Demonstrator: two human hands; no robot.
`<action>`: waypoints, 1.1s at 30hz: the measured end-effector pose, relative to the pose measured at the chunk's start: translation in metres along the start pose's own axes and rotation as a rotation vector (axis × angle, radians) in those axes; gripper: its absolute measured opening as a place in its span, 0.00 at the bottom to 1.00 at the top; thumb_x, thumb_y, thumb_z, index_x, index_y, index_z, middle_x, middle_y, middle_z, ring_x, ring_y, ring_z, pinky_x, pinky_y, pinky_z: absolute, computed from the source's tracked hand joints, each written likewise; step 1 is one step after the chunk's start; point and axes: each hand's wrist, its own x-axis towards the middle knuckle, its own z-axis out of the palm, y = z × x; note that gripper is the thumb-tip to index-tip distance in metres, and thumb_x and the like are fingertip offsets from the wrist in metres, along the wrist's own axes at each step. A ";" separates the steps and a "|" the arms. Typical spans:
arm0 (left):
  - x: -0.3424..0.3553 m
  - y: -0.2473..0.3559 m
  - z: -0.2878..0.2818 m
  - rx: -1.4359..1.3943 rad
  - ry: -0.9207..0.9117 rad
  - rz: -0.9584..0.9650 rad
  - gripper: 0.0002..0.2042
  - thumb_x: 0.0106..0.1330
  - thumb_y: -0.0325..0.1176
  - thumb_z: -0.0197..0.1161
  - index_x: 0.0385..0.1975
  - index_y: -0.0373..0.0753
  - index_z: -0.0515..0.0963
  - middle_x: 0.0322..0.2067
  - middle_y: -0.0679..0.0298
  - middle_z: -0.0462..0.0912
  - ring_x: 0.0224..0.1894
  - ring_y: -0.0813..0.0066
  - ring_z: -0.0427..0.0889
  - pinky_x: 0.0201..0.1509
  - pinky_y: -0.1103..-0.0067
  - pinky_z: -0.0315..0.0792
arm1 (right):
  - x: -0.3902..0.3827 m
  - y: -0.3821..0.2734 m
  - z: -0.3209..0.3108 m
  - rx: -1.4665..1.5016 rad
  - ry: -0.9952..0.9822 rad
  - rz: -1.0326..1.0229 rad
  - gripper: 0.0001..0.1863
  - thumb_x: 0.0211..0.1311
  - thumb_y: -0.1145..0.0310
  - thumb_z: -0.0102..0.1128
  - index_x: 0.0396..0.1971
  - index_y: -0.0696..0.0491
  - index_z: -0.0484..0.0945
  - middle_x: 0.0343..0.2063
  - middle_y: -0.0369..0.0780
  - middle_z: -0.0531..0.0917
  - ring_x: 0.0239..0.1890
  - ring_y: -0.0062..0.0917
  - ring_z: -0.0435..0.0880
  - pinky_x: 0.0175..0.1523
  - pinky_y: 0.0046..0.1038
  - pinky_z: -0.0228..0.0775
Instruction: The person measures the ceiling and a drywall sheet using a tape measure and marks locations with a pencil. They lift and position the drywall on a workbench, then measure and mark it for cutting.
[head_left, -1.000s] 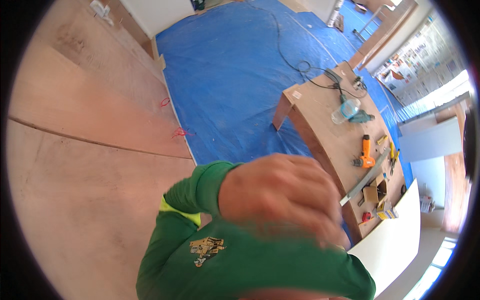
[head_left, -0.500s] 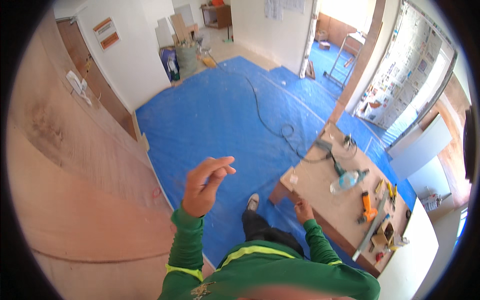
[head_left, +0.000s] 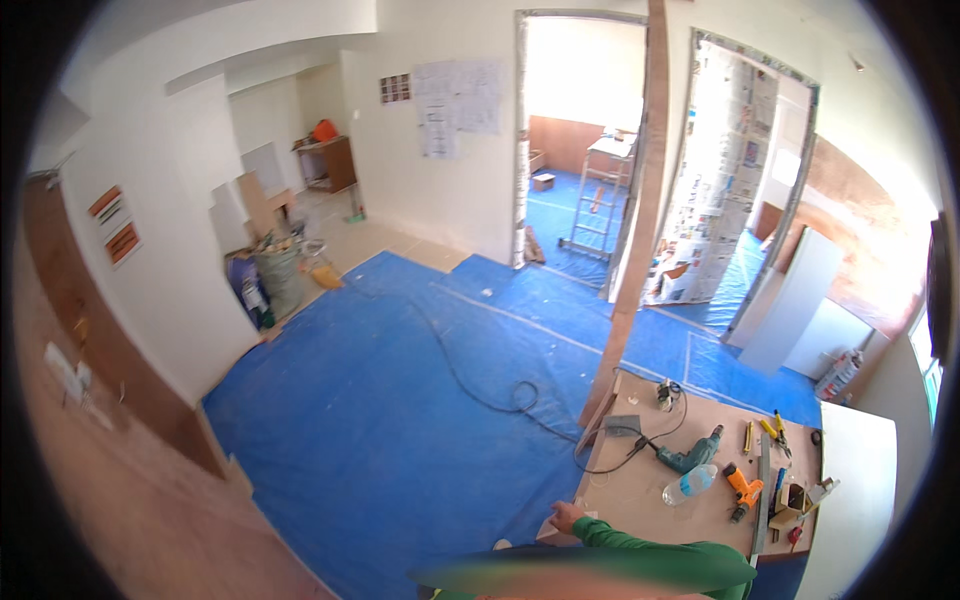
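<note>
My right hand (head_left: 566, 517), in a green sleeve, is at the near left corner of a brown board-topped table (head_left: 625, 482). Nothing shows in it, and its fingers look partly stretched out; whether they touch the corner I cannot tell. My left hand is out of view. On the tabletop nearest that hand lies a clear plastic bottle (head_left: 690, 485). Beyond it is a green corded power drill (head_left: 690, 453), and to the right an orange cordless drill (head_left: 742, 490). Yellow-handled pliers (head_left: 775, 430) and a long grey metal bar (head_left: 763, 495) lie farther right.
Blue sheeting (head_left: 380, 440) covers the floor, crossed by a dark cable (head_left: 450, 365). A wooden post (head_left: 632, 240) rises behind the table. Farther back stand a stepladder (head_left: 597, 205), a paper-covered door (head_left: 715, 180) and a filled sack (head_left: 280, 280). A small open box (head_left: 790, 505) sits on the table.
The view has tilted up and shows more of the far room. My left hand, raised earlier, has dropped out of view. My right hand remains by the table corner.
</note>
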 end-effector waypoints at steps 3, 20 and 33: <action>0.061 0.081 -0.019 -0.121 -0.056 0.104 0.23 0.74 0.49 0.55 0.65 0.48 0.71 0.61 0.47 0.72 0.60 0.48 0.76 0.61 0.57 0.73 | 0.011 0.005 -0.003 -0.057 -0.085 0.236 0.32 0.60 0.55 0.67 0.61 0.57 0.78 0.53 0.53 0.85 0.58 0.45 0.83 0.64 0.41 0.74; 0.292 0.333 -0.112 -0.079 -0.610 0.364 0.16 0.74 0.44 0.56 0.56 0.46 0.74 0.51 0.53 0.75 0.51 0.54 0.79 0.53 0.61 0.76 | -0.017 -0.116 0.175 -0.174 -0.119 0.455 0.17 0.63 0.60 0.63 0.49 0.49 0.86 0.45 0.39 0.90 0.47 0.36 0.88 0.55 0.38 0.80; 0.425 0.357 -0.079 -0.288 -0.680 -0.029 0.11 0.74 0.41 0.57 0.48 0.44 0.76 0.42 0.57 0.78 0.44 0.59 0.81 0.46 0.64 0.79 | 0.031 -0.183 0.188 0.187 -0.346 0.750 0.16 0.63 0.58 0.62 0.48 0.47 0.87 0.45 0.40 0.89 0.47 0.41 0.88 0.55 0.42 0.79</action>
